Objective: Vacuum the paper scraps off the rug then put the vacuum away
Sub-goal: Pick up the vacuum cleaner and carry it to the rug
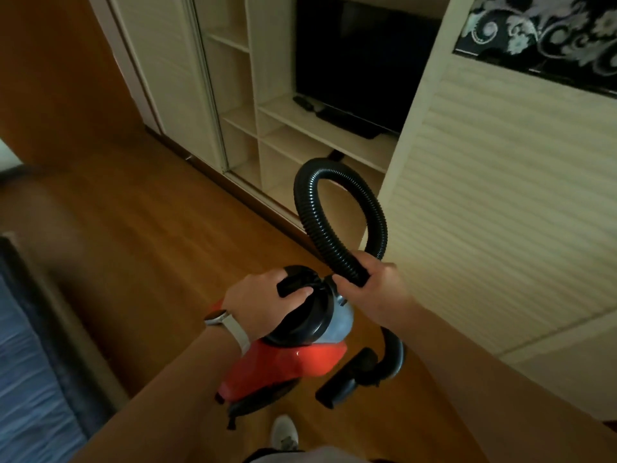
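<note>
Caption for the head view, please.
Indoors, left hand grips the vacuum, right hand holds its looped hose, above the wood floor.

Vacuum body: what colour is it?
Red-orange vacuum body; its top cap is black. The head view shows it best.

No legible text or labels anywhere.

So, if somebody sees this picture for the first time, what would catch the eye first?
First the red vacuum, low in the centre, with the left hand gripping its black top handle. Then the black ribbed hose, looping up in the middle from the right hand that grips it. Behind, at the top, a dark television stands in a cream cabinet.
</note>
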A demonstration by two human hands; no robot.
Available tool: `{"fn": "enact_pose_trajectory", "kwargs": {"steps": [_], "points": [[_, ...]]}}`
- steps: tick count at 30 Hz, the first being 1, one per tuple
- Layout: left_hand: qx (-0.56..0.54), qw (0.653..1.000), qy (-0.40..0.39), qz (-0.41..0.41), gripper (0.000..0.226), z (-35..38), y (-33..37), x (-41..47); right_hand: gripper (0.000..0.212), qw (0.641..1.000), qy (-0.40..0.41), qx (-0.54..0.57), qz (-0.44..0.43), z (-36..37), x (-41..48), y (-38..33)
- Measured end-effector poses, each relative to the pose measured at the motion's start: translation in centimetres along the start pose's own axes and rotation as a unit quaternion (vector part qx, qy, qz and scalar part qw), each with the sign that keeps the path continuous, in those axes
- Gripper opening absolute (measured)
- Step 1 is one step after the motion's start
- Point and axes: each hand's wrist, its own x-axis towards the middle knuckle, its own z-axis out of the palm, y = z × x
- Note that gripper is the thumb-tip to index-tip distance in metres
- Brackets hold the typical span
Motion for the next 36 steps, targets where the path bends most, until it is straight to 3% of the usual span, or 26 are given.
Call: {"fn": "enact_pose_trajectory", "kwargs": {"steps": [10,15,18,21,26,36], "points": [[0.072,0.996,0.029,-0.047,0.044,-7.4,-6.2,10.0,0.024,0.997,-0.057,0.006,-0.045,4.5,14.7,-3.8],[0.118,0.987,0.074,-0.080,0.058,-8.5,-9.8,14.3,0.028,0.995,-0.084,0.007,-0.052,7.5,22.3,-3.9],[0.122,0.984,0.071,-0.106,0.059,-9.2,-11.7,17.9,0.019,0.989,-0.125,0.041,-0.066,9.6,27.6,-3.6],[0.134,0.979,0.060,-0.142,0.060,-9.8,-13.1,22.1,0.023,0.982,-0.160,0.069,-0.070,11.5,33.3,-3.4],[0.125,0.973,0.061,-0.185,0.062,-12.1,-14.6,29.3,0.020,0.972,-0.206,0.078,-0.078,12.9,42.6,-4.1],[0.054,0.953,0.171,-0.246,0.054,-17.7,-20.8,36.5,0.018,0.942,-0.269,0.117,-0.163,18.4,55.7,-9.9]]}}
